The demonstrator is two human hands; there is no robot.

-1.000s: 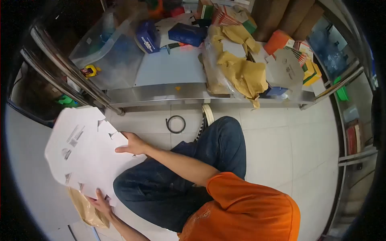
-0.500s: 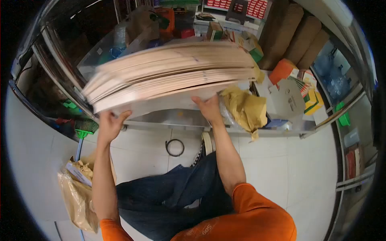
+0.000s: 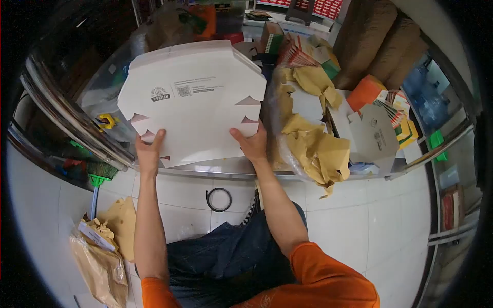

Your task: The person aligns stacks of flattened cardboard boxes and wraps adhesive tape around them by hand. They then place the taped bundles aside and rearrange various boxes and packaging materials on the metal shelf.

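A stack of flat white die-cut cardboard box sheets (image 3: pixel 195 123) lies before me at the metal table's near edge, its printed top facing up with a logo and a QR code. My left hand (image 3: pixel 149 151) grips its near left side, thumb on top and fingers underneath or along the edge, partly hidden. On the near right side, my right hand (image 3: pixel 250 142) holds it the same way. Just right of the stack, torn brown wrapping paper (image 3: pixel 316 149) lies crumpled around other white sheets. Whether the stack rests fully on the table cannot be seen.
Folded printed boxes (image 3: pixel 367 93) and a loose cut sheet (image 3: pixel 375 133) sit at the right. A metal rail (image 3: pixel 77 118) runs along the left. A black hose ring (image 3: pixel 219 199), a green broom (image 3: pixel 98 178) and a brown paper bag (image 3: pixel 100 256) are on the floor.
The stack has come down from a raised, edge-on tilt to nearly flat, printed face up. Both hands have stayed on its near side and moved with it.
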